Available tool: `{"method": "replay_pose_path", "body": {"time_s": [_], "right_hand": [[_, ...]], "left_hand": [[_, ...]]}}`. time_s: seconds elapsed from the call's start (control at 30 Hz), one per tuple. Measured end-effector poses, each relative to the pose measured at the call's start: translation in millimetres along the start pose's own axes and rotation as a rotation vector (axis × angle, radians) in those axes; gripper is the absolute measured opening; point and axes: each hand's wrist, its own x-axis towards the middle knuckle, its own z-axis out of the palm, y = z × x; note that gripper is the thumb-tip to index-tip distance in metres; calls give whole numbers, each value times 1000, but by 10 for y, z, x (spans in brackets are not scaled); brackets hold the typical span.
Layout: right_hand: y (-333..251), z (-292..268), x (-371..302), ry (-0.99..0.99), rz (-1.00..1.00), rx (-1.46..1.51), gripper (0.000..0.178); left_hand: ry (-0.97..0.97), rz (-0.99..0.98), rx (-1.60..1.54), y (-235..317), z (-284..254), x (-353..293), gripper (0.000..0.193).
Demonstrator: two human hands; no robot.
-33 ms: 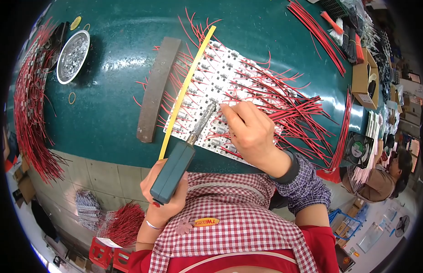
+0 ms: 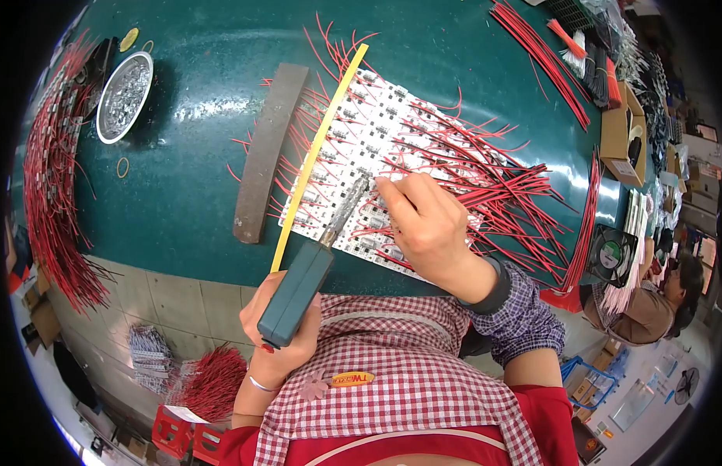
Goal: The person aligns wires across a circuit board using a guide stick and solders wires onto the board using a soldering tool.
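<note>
My left hand point(image 2: 258, 311) is closed round the dark green body of a soldering gun point(image 2: 296, 295), held at the near edge of the table. Its metal barrel slants up and away, with the tip over a white circuit board sheet point(image 2: 376, 101). Beside that tip, my right hand point(image 2: 431, 225) has its thumb and forefinger pinched together close to the board. What they pinch is too small to make out. Red wires point(image 2: 501, 186) fan out from the board to the right, some passing behind my right hand. A yellow strip point(image 2: 322, 140) lies along the board's left side.
A brown flat bar point(image 2: 272, 155) lies left of the board. Further left are a white bowl point(image 2: 125, 101) of silvery bits and a thick bundle of red wires point(image 2: 54, 179). A small black fan point(image 2: 612, 255) and a cardboard box point(image 2: 621, 140) stand right. Another person point(image 2: 648, 311) sits beyond.
</note>
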Motion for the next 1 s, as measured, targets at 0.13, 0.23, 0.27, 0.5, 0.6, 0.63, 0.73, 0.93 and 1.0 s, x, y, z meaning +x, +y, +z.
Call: {"method": "replay_pose_path", "body": {"time_s": [0.13, 0.23, 0.27, 0.5, 0.6, 0.63, 0.73, 0.93, 1.0], "right_hand": [[-8, -4, 16, 4, -16, -12, 35], [-11, 3, 21, 10, -22, -32, 33], [-9, 6, 21, 10, -22, -33, 33], [-10, 3, 24, 13, -38, -37, 32], [-11, -1, 27, 6, -37, -34, 33], [-13, -1, 27, 6, -37, -35, 34], [-21, -25, 30, -13, -22, -34, 35], [17, -2, 0, 10, -8, 59, 38], [12, -2, 2, 8, -13, 47, 38]], "left_hand": [[37, 93, 21, 28, 4, 50, 19], [8, 87, 8, 33, -4, 72, 19], [0, 74, -13, 36, -5, 79, 19], [9, 82, 23, 1, -13, 28, 19], [13, 15, -21, -80, -9, -78, 21], [7, 0, -21, -98, -12, -102, 22], [0, -15, -9, -78, -26, -104, 23], [32, 74, 36, 26, -5, -5, 23], [66, 121, 25, 28, -3, 5, 23]]}}
